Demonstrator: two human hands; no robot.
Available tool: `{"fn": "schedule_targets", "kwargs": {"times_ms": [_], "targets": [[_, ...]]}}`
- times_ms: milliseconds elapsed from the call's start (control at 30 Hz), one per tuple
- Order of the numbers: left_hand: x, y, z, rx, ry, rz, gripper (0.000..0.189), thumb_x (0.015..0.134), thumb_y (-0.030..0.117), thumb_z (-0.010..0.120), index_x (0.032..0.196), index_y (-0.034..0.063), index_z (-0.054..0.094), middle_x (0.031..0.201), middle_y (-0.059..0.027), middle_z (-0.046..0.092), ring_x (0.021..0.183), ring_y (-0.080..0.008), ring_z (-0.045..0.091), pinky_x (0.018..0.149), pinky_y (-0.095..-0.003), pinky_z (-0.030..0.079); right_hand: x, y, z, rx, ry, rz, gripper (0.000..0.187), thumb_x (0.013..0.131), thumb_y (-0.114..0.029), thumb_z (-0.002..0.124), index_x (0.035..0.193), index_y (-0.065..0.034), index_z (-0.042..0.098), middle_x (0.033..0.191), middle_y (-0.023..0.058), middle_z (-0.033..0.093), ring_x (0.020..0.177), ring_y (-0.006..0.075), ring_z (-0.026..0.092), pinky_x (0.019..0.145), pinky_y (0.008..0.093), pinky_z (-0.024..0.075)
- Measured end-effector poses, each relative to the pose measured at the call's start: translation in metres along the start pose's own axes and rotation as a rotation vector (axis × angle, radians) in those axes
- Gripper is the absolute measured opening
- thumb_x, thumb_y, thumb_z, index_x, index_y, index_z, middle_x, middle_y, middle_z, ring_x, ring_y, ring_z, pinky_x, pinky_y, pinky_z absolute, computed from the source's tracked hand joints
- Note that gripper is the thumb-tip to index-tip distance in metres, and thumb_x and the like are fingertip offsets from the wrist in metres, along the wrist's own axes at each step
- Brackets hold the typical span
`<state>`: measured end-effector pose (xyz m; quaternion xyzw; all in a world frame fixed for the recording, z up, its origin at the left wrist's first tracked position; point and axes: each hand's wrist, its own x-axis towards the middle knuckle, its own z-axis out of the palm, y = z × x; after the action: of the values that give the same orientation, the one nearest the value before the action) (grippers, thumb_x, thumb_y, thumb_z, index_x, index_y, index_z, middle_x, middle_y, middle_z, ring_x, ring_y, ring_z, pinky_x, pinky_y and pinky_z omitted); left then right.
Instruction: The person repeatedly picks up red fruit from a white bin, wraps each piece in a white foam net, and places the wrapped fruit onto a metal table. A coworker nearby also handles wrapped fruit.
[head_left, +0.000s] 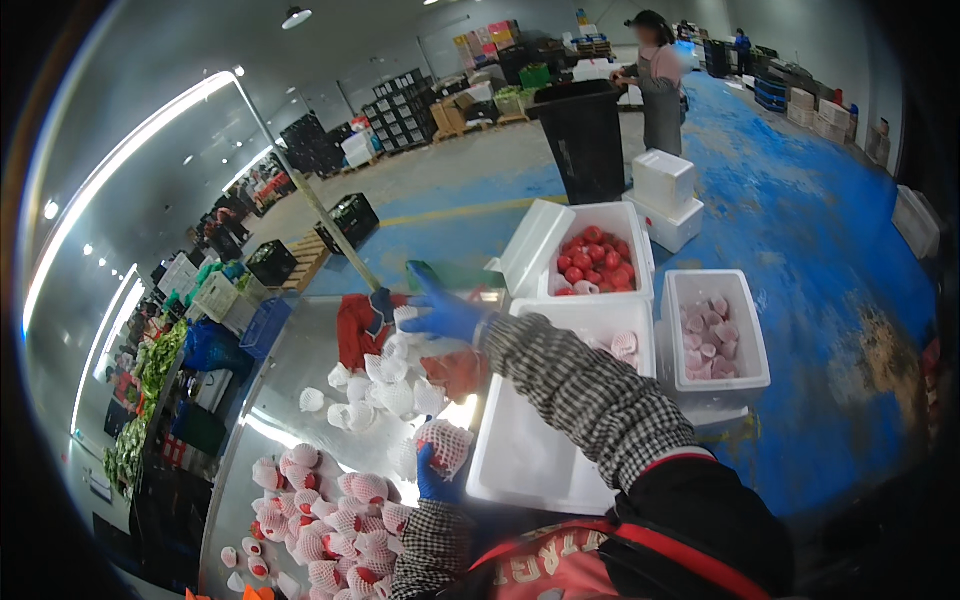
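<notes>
My left hand (437, 478), in a blue glove, holds a tomato in a white foam net sleeve (450, 448) low over the metal table (289, 409). My right hand (450, 309), also gloved in blue, reaches across to the table's far side with its fingers apart. A white foam net sleeve (403, 316) is at its fingertips; whether they touch it I cannot tell. Loose empty foam sleeves (390, 382) lie in a heap below that hand. Closer to me, left of my left hand, is a large pile of sleeved red tomatoes (330, 517).
An open white foam box (540, 465) is right of the table. Beyond stand a foam box of bare tomatoes (596, 259) and one of sleeved produce (709, 337). Red cloth (356, 330) lies by a pole (322, 217). A person (661, 82) stands at a black bin (581, 135).
</notes>
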<state>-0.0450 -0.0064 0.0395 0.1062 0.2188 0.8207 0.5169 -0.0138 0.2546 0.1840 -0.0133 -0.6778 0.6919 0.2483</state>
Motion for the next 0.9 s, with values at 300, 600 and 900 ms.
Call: {"fn": "schedule_targets", "kwargs": {"times_ms": [300,600,900], "targets": [[-0.031,-0.011,-0.038,-0.011,0.111,-0.110,0.060,0.082,0.032,0.062,0.134,0.0136,0.039,0.121,-0.0113,0.051,0.111,-0.0310,0.050,0.090,-0.0534,0.045,0.032,0.030,-0.012,0.143,0.224,0.123,0.090,0.091,-0.035,0.056,0.145,-0.0243,-0.015,0.120,0.0203,0.054,0.109,0.0286,0.057,0.087,0.0514,0.0464],[-0.027,-0.022,-0.048,-0.046,0.121,-0.239,0.064,0.080,0.040,0.061,0.129,0.0020,0.042,0.122,-0.0164,0.050,0.115,-0.0322,0.048,0.096,-0.0521,0.041,-0.003,0.000,-0.072,0.412,0.807,-0.159,0.086,0.081,-0.012,0.065,0.144,-0.0251,0.008,0.108,0.0097,0.056,0.096,0.0205,0.059,0.077,0.0369,0.0493],[-0.013,-0.018,-0.021,1.149,-0.109,0.371,0.090,0.063,-0.002,0.074,0.141,0.0050,0.028,0.118,-0.0138,0.053,0.106,-0.0240,0.055,0.088,-0.0364,0.049,-0.160,0.102,0.039,-0.544,0.016,-0.137,0.069,0.070,-0.030,0.080,0.126,-0.0034,0.049,0.114,0.0115,0.057,0.103,0.0212,0.056,0.089,0.0358,0.0461]]}}
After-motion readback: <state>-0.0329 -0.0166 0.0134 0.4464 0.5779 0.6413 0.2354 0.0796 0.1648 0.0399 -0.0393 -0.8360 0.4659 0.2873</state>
